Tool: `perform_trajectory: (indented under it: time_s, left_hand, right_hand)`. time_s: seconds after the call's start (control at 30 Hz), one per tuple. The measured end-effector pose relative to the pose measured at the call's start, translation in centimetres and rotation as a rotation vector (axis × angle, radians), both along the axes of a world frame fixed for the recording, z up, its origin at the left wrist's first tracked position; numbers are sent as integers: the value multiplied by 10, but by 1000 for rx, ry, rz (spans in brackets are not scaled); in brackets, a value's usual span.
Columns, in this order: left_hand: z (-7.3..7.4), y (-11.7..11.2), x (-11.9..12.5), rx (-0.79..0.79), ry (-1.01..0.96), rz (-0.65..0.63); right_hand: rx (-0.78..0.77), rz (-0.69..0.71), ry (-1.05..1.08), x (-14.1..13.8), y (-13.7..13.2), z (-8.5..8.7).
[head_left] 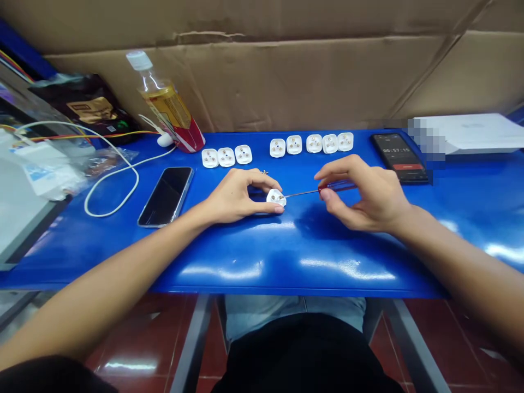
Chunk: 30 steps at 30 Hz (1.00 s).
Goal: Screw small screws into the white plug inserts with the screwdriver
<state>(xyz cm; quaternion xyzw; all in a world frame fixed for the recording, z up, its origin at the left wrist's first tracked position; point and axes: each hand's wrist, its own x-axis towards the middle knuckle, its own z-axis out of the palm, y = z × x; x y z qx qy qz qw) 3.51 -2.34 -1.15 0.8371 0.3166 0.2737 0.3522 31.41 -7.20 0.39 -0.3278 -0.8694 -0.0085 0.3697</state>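
the left hand (235, 195) is pinching a small, rounded-square white plastic plug housing (277, 200) with brass-coloured fittings between thumb and fingers, over the glossy blue table (282, 262). the right hand (366, 194) is curling its thumb and fingers around the translucent red handle of a thin metal screwdriver (303, 193), whose tip is meeting the housing's face. the housing is probably weighing little, feeling stiff and slightly slippery; its side walls are likely offering the surest hold.

My L hand (245, 197) grips a white plug pc (274, 198); R hand (364, 194) has the screwdriver (303, 193), tip at it. 8 similar pcs (293, 145) behind on blue table (254, 251), timer phone (399, 155) R.
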Motion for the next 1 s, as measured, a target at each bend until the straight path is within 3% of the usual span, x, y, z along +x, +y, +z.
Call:
perform_trajectory:
  time_s: [0.2, 0.37, 0.53, 0.7, 0.83, 1.0]
  left_hand:
    - [1, 0, -1, 10, 13, 3]
    - [0, 0, -2, 7, 41, 18]
    - [-1, 1, -3, 2, 55, -2]
    - [2, 2, -3, -7, 76, -23]
    - [2, 2, -3, -25, 98, -19]
    - [2, 3, -4, -28, 111, -10]
  right_hand:
    - [24, -116, -27, 2, 2, -2]
    - [-59, 4, -20, 2, 2, 0]
    - [19, -112, -45, 1, 1, 0]
    - [-59, -50, -56, -1, -1, 2]
    - [4, -122, -55, -3, -3, 4]
    - [-108, -23, -5, -4, -3, 5]
